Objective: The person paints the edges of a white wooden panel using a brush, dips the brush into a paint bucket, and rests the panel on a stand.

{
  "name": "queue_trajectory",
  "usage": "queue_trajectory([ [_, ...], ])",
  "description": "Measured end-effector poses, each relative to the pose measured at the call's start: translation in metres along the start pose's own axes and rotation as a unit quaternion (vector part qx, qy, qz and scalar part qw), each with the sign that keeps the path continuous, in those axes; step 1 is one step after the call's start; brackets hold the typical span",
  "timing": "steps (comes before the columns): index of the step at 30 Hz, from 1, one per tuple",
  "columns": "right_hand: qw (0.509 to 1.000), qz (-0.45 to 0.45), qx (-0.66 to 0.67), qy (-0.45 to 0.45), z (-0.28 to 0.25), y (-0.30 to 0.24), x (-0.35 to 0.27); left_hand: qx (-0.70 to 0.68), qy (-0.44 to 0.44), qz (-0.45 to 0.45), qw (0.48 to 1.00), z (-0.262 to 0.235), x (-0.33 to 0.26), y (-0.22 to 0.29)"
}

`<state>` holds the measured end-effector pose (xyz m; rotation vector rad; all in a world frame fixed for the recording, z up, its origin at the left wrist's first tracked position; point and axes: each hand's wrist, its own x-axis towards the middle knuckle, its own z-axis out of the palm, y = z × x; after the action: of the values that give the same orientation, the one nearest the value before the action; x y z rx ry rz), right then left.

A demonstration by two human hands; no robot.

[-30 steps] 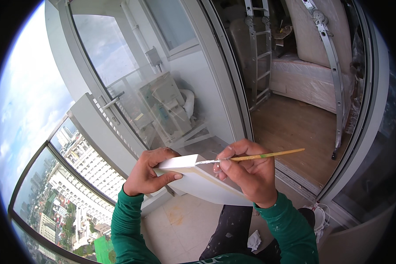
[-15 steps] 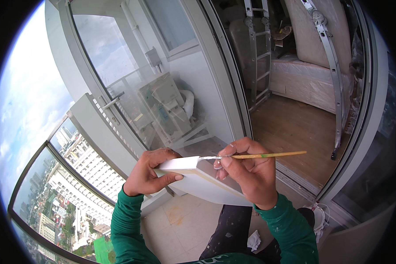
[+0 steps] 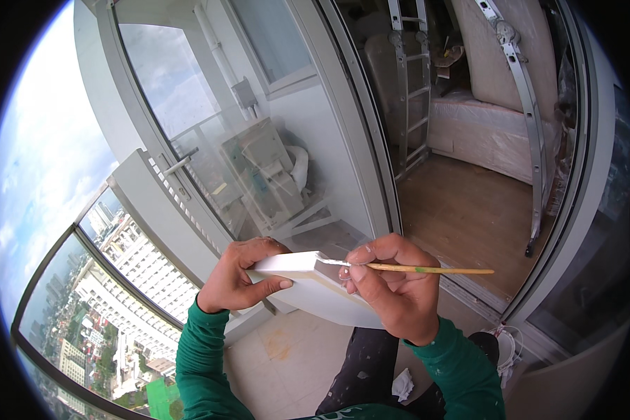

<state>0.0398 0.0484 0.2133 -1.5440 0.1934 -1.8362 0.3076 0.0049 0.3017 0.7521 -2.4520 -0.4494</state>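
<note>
A tall glass door with a grey metal frame (image 3: 301, 126) stands beyond a flat white board with a beige strip (image 3: 311, 297). Beyond the board and to its right there is a thick block wrapped in clear plastic (image 3: 490, 133) (it looks like a mattress), with a silver metal ladder (image 3: 530, 112) in front of it.

The board itself is held in the air, tilted, between the two hands. Its narrow white edge faces up, and one corner points away from the person. Its longer direction seems to run from the left hand down toward the right; the lower right end is partly behind the right hand, so I cannot tell its full length.

The left hand (image 3: 238, 276) grips the left end of the board, with the thumb pressed on the near face and the fingers over the upper edge. The right hand (image 3: 399, 287), at the right of the board, pinches a thin paintbrush with a yellowish wooden handle (image 3: 434, 269) close to its bristles. The brush lies nearly level: the white-coated bristles point left and meet the board's corner, while the handle points right and dips slightly. Below the board, a crumpled white piece (image 3: 402, 384) lies on the floor.
</note>
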Motion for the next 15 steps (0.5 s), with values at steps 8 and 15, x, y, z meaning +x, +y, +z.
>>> queue_trajectory([
  [8, 0.998, -0.003, 0.036, 0.059, 0.009, -0.005, -0.001, 0.013, -0.004, 0.013, 1.000, 0.001, 0.000, -0.001],
  [15, 1.000, 0.003, 0.002, 0.014, 0.005, -0.013, -0.005, 0.009, -0.003, 0.012, 1.000, 0.001, -0.002, 0.001],
])
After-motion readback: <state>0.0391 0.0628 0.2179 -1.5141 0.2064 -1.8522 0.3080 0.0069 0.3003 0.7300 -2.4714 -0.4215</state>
